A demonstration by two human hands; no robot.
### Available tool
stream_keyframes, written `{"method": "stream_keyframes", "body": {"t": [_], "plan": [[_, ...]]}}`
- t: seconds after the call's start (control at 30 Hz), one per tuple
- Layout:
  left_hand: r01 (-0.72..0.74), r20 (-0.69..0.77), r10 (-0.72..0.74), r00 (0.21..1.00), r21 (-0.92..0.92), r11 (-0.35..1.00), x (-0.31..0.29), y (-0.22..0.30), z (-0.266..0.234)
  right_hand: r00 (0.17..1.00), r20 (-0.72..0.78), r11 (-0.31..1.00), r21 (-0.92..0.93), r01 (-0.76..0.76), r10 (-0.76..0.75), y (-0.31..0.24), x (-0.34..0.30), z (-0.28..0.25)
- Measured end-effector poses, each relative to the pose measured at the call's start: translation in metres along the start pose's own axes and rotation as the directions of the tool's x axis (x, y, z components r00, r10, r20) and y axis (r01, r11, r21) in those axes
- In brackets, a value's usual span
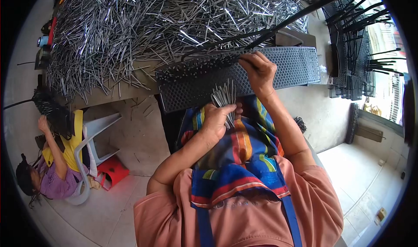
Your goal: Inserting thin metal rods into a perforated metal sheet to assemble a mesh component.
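My left hand [216, 120] is closed around a bundle of thin grey metal rods [223, 95], held upright over my striped apron [241, 144]. Just beyond the bundle lies a dark perforated panel [287, 64], tilted across the table's front edge and my lap. Many rod ends [196, 68] stick up from the holes along its far left part. My right hand [260, 70] is at the panel's far edge, at the right end of that filled strip, with fingers pinched together. Whatever sits between those fingertips is too small to make out.
A large heap of loose metal rods [174, 20] covers the table. A curved black bar [305, 12] crosses above the panel. Perforated racks with black rods [352, 47] stand at right. At left, a co-worker [56, 177] sits on a white chair [82, 160], near a red bag [111, 173].
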State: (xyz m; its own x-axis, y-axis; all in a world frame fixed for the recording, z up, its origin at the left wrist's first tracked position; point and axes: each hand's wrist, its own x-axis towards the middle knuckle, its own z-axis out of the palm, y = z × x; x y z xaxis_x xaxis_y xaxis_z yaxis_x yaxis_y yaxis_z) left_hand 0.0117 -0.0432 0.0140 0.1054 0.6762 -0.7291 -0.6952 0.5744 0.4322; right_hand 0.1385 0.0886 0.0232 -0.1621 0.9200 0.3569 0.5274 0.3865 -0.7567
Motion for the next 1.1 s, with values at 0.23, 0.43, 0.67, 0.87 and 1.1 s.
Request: {"method": "stream_keyframes", "body": {"t": [0.23, 0.43, 0.67, 0.87, 1.1], "plan": [[0.000, -0.011, 0.000, 1.000, -0.034, 0.999, 0.001, 0.007, 0.007, 0.990, 0.074, 0.975, -0.179, 0.135, -0.123, 0.002, 0.000, -0.002], [0.025, -0.010, -0.027, 1.000, -0.095, 0.995, 0.003, 0.006, 0.003, 0.844, 0.286, 0.871, 0.058, -0.487, 0.453, 0.012, -0.034, -0.014], [0.049, -0.005, -0.049, 0.999, -0.092, 0.995, 0.000, 0.005, 0.004, 0.994, 0.054, 0.971, -0.215, 0.108, -0.098, -0.007, -0.007, 0.006], [0.028, -0.009, -0.029, 1.000, -0.090, 0.996, -0.004, 0.009, 0.003, 0.982, 0.099, 0.958, -0.222, 0.180, -0.162, -0.002, 0.011, 0.007], [0.031, -0.016, -0.033, 0.999, -0.104, 0.994, -0.001, 0.013, 0.007, 0.953, 0.212, 0.881, -0.378, 0.286, -0.218, 0.003, 0.010, 0.000]]}}
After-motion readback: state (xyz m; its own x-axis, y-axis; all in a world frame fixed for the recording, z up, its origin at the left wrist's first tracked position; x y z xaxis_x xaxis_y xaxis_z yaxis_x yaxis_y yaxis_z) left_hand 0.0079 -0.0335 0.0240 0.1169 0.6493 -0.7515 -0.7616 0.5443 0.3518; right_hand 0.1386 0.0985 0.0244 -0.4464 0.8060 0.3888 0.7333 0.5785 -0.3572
